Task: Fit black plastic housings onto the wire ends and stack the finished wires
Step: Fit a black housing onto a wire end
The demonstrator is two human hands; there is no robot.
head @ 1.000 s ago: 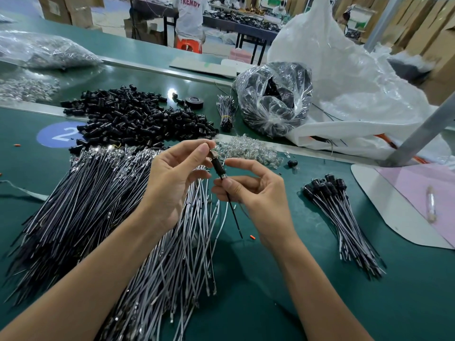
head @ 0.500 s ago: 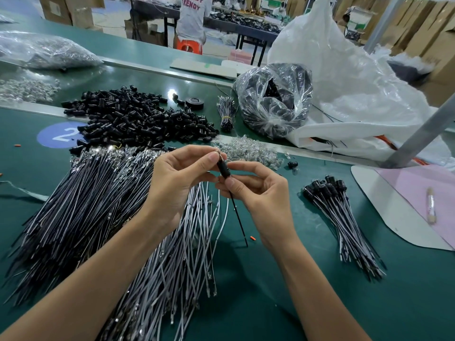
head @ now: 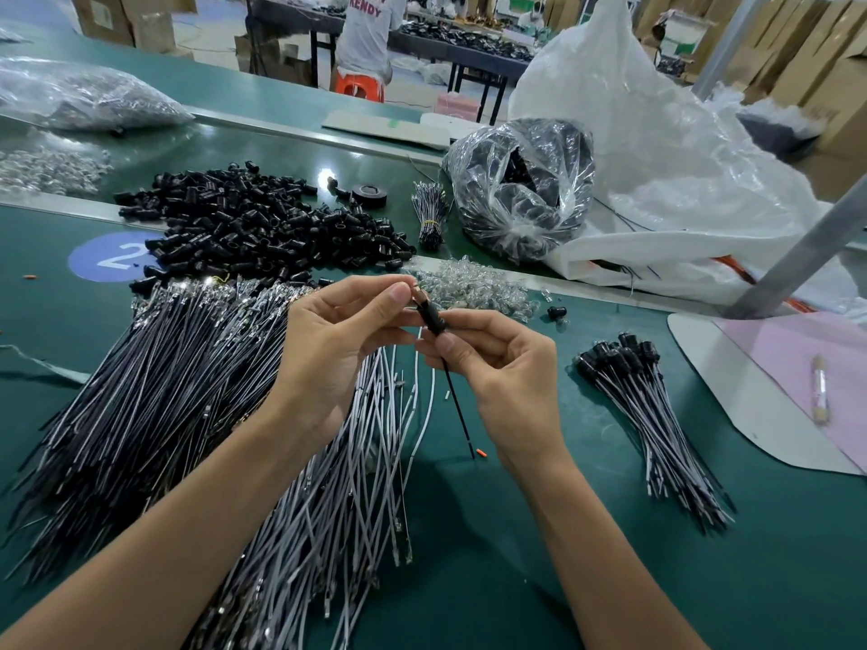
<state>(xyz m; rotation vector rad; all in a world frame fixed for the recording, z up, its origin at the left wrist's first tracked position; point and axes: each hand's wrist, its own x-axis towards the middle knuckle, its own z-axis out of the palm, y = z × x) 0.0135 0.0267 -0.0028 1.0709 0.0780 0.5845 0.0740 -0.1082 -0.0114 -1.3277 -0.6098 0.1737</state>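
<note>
Nearest the camera, loose wires [head: 244, 485] fan across the green counter [head: 539, 532] under both forearms, none capped. Just above them the 2 hands meet around 1 black wire [head: 457, 405]. The right hand [head: 511, 372] pinches the black housing [head: 432, 319] between thumb and forefinger, with the wire trailing down towards the counter. The left hand [head: 328, 349] pinches the metal terminal showing at the housing's top.

Change over the last 1 s is small: the left fingertips have closed in on the terminal, and the right grip is unchanged. Reading: the housing is already threaded on and the terminal is being seated into it. This piece looks close to done but is not yet stacked.

Right of the right hand, well apart, lies the finished stack [head: 657, 415], caps pointing away. Further back are a heap of spare housings [head: 262, 232], small clear bulbs [head: 474, 283] and a clear bag [head: 520, 190] of black parts.
</note>
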